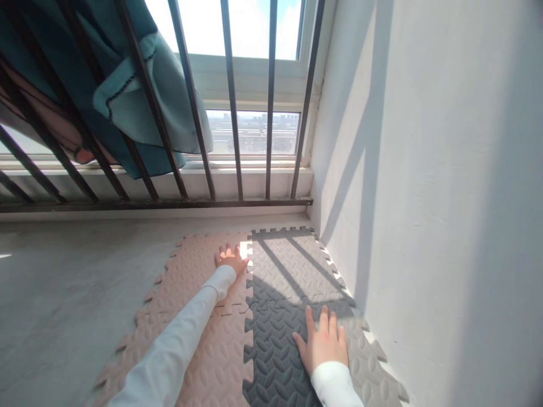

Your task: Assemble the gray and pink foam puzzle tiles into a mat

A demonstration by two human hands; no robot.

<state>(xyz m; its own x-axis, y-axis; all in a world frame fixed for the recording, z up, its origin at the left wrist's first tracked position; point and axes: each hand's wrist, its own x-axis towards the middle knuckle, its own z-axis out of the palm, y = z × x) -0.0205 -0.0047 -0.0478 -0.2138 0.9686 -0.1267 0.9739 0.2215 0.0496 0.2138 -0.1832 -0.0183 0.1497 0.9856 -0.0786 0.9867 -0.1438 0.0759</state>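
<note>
My left hand (231,259) lies with its fingers spread on the far pink foam tile (195,265), close to the seam with the grey tiles. Nothing is in it. Fingers spread, my right hand (324,342) rests on the near grey foam tile (275,345), toward the wall side. The far grey foam tile (292,260) lies beyond it, crossed by bar shadows. A near pink foam tile (220,356) is partly covered by my left sleeve. All the tiles have toothed edges and a raised pattern.
A white wall (416,198) rises along the right of the mat. Dark metal railing bars (235,130) stand in front of the window (254,133). Blue-green cloth (169,96) hangs behind the bars. Grey floor (76,288) extends left of the pink tiles.
</note>
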